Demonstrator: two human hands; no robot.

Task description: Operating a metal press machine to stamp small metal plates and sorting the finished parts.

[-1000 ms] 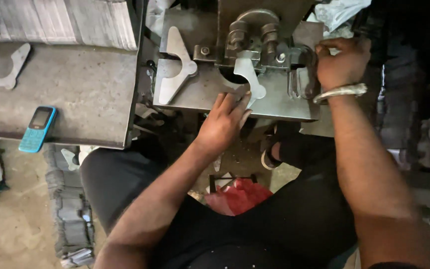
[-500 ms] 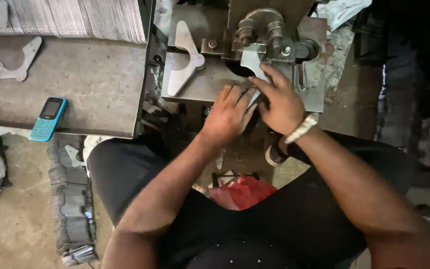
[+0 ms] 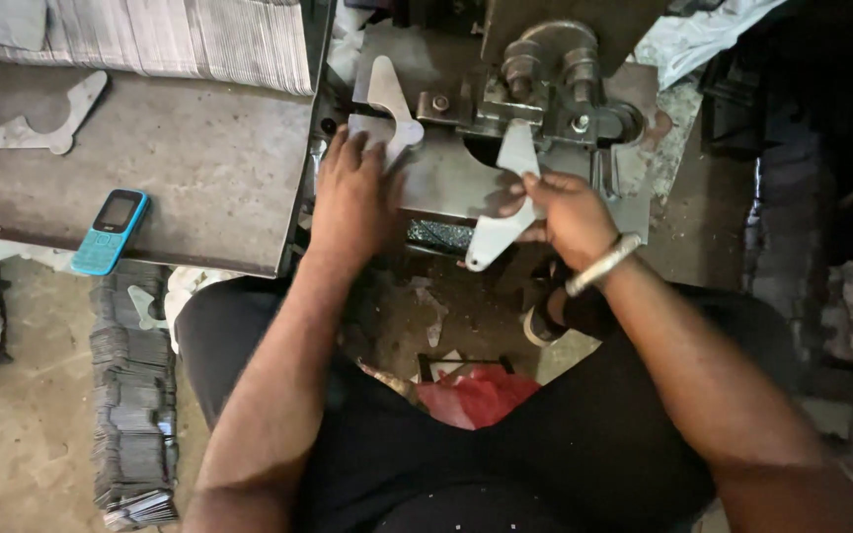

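A flat, pale metal blank [image 3: 502, 215] with a curved notch was held in the right hand [image 3: 567, 215] near the centre of the frame, the fingers closed around its middle so that one end pointed up toward the press tooling [image 3: 555, 84] and the other hung down past the edge of the machine bed [image 3: 446, 183]. A metal bangle [image 3: 601, 265] was worn on that wrist. The left hand [image 3: 352, 192] was laid flat, left of centre, with the fingers spread narrowly and resting on the lower part of a second blank [image 3: 387, 109] of the same shape, which lay on the machine bed just left of the tooling; nothing was gripped by it. In the upper left of the frame a worn steel table [image 3: 180, 188] was seen, and on it a third blank [image 3: 41, 118] lay well apart from the hands, with a blue mobile phone [image 3: 111, 230] near the table's lower edge. Along the top left a tight row of stacked blanks [image 3: 170, 39] was stood on edge, and another stack [image 3: 135, 405] was piled on the floor at lower left. A red cloth [image 3: 476, 395] was seen in the lap at lower centre.
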